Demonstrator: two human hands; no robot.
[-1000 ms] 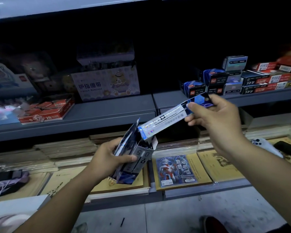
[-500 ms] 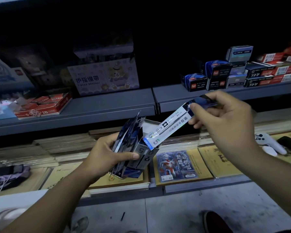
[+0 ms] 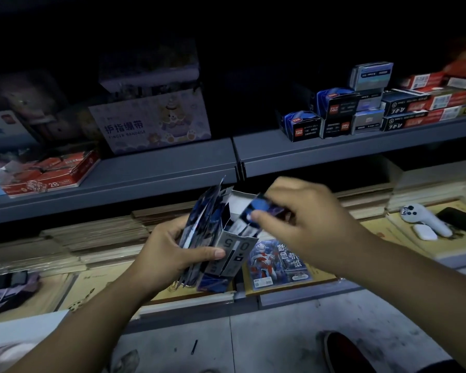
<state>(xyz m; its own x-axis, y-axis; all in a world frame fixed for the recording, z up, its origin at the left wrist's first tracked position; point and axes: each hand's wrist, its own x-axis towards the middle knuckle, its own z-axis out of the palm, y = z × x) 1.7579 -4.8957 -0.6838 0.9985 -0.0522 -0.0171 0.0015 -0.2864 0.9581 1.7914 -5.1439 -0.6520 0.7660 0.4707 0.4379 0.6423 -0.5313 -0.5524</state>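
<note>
1. While the left hand (image 3: 172, 254) holds the open box (image 3: 228, 255) in the air, just below the front edge of the grey shelf (image 3: 159, 173), its fingers curl round the back and its thumb presses flat across the front. It also clamps a fan of flat packets (image 3: 199, 219) against the box's left side.
2. A slim blue packet (image 3: 257, 211) stands in the box's open top, with its lower part inside and its blue end above the rim.
3. The right hand (image 3: 307, 224) pinches that blue end between thumb and forefinger. The other fingers are curled, though motion blur hides their exact lie.
4. The loading looks about midway. One packet is most of the way in and needs pushing down, the fan of packets seems left to go in, and the top flap is not yet closed.
5. Readable writing, from the left:
   - The red box (image 3: 51, 176) on the shelf shows "28".
   - The pale carton (image 3: 151, 122) reads "FINGER BANDAGE" under Chinese characters.
   - The held box shows a large "0" and "5".
   - The small dark boxes (image 3: 301, 127) carry red logo tags that are too small to read surely.
</note>
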